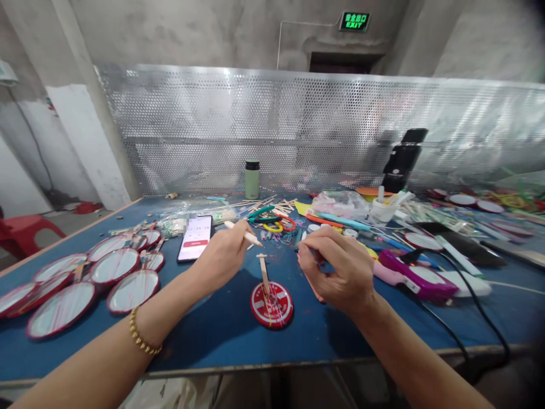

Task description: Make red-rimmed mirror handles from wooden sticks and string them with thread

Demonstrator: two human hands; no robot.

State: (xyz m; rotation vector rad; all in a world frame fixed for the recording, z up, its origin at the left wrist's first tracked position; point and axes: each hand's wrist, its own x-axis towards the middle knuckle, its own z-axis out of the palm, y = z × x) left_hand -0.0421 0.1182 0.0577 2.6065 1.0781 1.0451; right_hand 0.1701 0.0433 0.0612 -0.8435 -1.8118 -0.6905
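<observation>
My left hand (227, 250) is closed around a white marker pen (254, 240), its orange tip pointing right and down. With thumb and fingers pinched together, my right hand (336, 264) hovers over the table on the other side; whatever it may hold is hidden or too small to name. Between and below the hands lies a round red disc (279, 312) with white printing. A flat wooden stick (264, 272) with a short crosspiece at its far end rests on the disc and sticks out away from me. Thin strands run across the disc.
Several red-rimmed round mirrors (114, 265) lie at the left beside a phone (196, 238). Scissors (287, 224), wooden sticks and pens clutter the back, near a green bottle (252, 180). A purple glue gun (419, 275) and black cables (472, 307) occupy the right.
</observation>
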